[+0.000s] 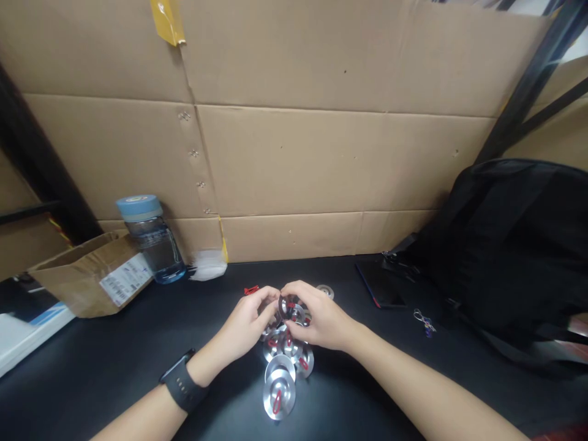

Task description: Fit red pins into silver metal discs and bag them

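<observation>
Above a heap of small silvery finger cymbals with red loops, my right hand (319,315) curls thumb and fingers around one finger cymbal (283,307), which is tilted on its edge. My left hand (248,318), with a dark watch on its wrist, pinches at the same cymbal from the left; its fingertips partly hide what they grip. Below the hands the heap trails toward me, ending in a finger cymbal (279,397) lying flat with its red loop up. Another disc (326,291) lies behind my right hand. Red loops (252,290) rest beyond my left hand.
On the left stand a blue-lidded water bottle (156,245) and a brown paper bag (92,275), near a white plastic wrapper (209,264). A dark phone (380,285), a small trinket (425,323) and a black backpack (519,257) are on the right. A cardboard wall (294,165) closes the back.
</observation>
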Tool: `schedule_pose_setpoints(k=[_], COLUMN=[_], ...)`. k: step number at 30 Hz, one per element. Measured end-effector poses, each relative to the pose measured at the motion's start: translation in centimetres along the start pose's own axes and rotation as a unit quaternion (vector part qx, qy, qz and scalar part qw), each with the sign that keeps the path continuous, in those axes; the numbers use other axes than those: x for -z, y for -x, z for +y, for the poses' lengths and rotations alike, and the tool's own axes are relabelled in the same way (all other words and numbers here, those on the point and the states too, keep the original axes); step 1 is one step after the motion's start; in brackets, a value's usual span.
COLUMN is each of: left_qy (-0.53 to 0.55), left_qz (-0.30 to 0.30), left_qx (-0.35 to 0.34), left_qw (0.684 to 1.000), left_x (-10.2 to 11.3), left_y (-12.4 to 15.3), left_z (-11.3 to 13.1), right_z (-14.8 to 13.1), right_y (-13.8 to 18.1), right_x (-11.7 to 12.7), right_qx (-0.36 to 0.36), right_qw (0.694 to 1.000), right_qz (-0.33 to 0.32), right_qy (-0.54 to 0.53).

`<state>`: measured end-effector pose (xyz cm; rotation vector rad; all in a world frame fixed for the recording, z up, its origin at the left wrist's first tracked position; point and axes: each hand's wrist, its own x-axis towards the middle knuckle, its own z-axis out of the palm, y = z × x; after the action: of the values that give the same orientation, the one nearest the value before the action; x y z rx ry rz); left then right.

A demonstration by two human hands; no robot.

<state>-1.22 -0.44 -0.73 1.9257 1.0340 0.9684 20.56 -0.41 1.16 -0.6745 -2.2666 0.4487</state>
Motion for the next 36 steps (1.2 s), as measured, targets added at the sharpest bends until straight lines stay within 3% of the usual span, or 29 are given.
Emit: schedule_pose_setpoints(k=[6, 12, 19, 25, 29, 36], left_qy=[-0.071, -0.003, 0.096, 0.149, 0.096, -0.062], left_qz=[0.029, 0.026, 0.031, 0.031, 0.049, 0.057], left_qx=[-0.017, -0.001, 0.002, 0.025, 0.002, -0.033], left_qw=[0.997, 1.0, 0.995, 0.988, 0.994, 0.996], left_x=[1.4, 1.5, 0.1, -0.3, -0.2, 0.6], left_y=[-0.7, -1.4, -0.9, -0.4, -0.1, -0.2], left_z=[-1.1, -2.4, -0.4, 1.1, 1.5, 0.9], right_z=[1.6, 3.1, 1.7, -0.5, -0.7, -0.1], right_y=[0.1, 0.0, 0.0, 0.0, -0.1, -0.2], right_x=[0.6, 0.9, -0.3, -1.2, -1.0, -0.6], right_qx=[-0.052, -0.053, -0.036, -0.012, 0.0, 0.009], right_qw=[0.997, 0.997, 0.999, 0.996, 0.995, 0.999], right_qz=[0.008, 0.029, 0.028, 0.07, 0.098, 0.043], right_qy=[0.048, 0.04, -0.013, -0.05, -0.026, 0.0])
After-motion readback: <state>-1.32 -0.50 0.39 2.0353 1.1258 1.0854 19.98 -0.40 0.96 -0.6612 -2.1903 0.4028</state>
